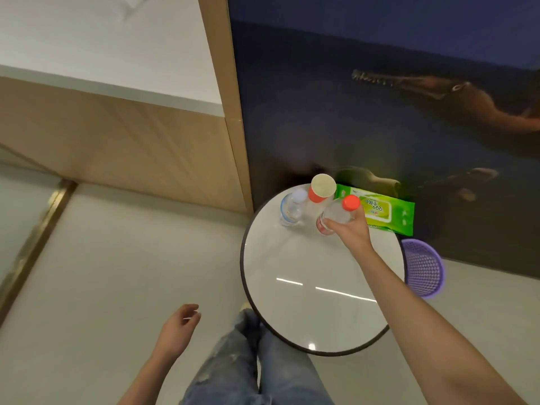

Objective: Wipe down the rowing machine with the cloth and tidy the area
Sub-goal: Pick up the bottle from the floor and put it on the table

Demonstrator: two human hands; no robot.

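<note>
Right hand [353, 230] grips bottle [336, 214] upright (cap up).

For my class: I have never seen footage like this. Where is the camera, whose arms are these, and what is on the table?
No machine here: a person wears one camera on the head, looking down at their own arms and jeans. The right hand grips a red-capped bottle on or just above the round table; the left hand hangs loose, holding nothing. On the table: another clear bottle, a paper cup, a green pack of wipes. A purple basket stands on the floor beside it.
</note>
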